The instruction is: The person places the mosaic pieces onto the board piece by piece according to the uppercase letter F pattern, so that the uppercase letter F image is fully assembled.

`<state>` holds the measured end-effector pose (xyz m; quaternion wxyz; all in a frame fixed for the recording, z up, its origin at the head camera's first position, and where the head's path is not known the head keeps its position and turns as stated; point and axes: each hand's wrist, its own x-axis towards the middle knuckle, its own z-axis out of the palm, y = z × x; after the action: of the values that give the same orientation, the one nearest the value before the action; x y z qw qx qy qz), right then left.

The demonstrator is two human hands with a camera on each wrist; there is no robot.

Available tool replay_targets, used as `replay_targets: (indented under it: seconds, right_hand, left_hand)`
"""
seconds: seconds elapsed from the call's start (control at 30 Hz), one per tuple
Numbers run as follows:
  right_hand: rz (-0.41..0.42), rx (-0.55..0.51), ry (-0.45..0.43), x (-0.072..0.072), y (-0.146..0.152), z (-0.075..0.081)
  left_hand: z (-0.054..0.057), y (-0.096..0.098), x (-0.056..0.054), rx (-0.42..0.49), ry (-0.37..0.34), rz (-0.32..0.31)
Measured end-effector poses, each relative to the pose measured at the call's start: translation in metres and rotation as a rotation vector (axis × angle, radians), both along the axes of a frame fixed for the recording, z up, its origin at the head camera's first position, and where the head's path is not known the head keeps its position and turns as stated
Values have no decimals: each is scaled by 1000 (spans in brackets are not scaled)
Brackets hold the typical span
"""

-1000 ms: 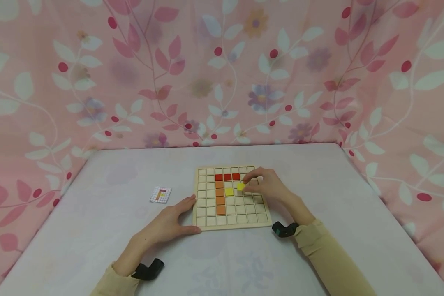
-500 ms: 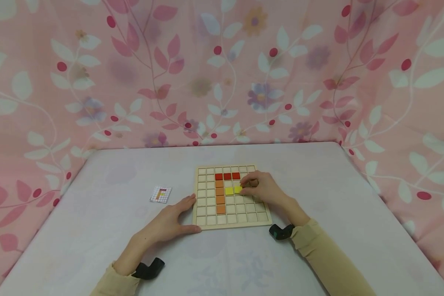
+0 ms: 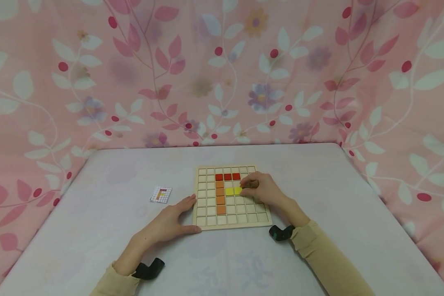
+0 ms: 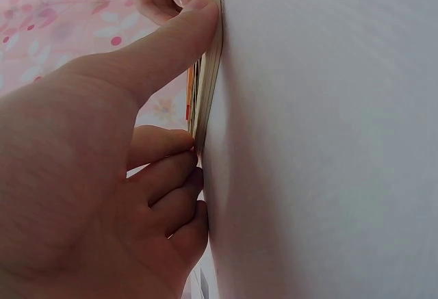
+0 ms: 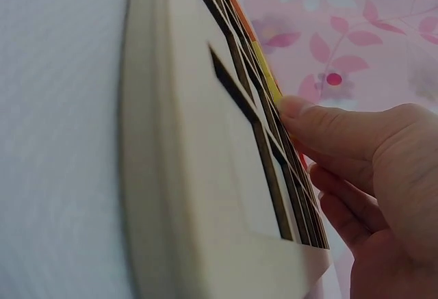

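Note:
A square wooden grid board [image 3: 249, 225] lies on the table, with red tiles [image 3: 227, 176] in a row and orange tiles [image 3: 220, 200] in a column. Two yellow tiles sit beside the column. My right hand [image 3: 263, 188] has its thumb and index finger at the right-hand yellow tile [image 3: 238, 191], which lies in its cell; the fingers partly cover it. In the right wrist view, the thumb meets the yellow tile's edge [image 5: 268, 73]. My left hand [image 3: 166, 222] rests against the board's left side, thumb at the near-left corner, the other fingers along the edge.
A small card [image 3: 160, 195] printed with a coloured grid pattern lies left of the board. The table has a pale cloth [image 3: 222, 263], and a pink floral curtain [image 3: 222, 82] hangs behind. Black wrist devices [image 3: 149, 269] sit on both wrists.
My right hand has moved slightly left and down, bringing the yellow tile into the cell next to the other yellow one. Over the last half second it hardly moves. The left hand stays put.

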<state>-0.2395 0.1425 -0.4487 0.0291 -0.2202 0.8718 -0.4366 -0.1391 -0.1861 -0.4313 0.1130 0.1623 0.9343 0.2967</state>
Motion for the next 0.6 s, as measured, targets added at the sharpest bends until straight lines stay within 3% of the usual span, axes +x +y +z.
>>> replay_targets:
  seconds: [0.6]
  right_hand:
    - [11,-1,-18,0,0,-3]
  left_hand:
    - [-2,-1,-1,1,24,-19]
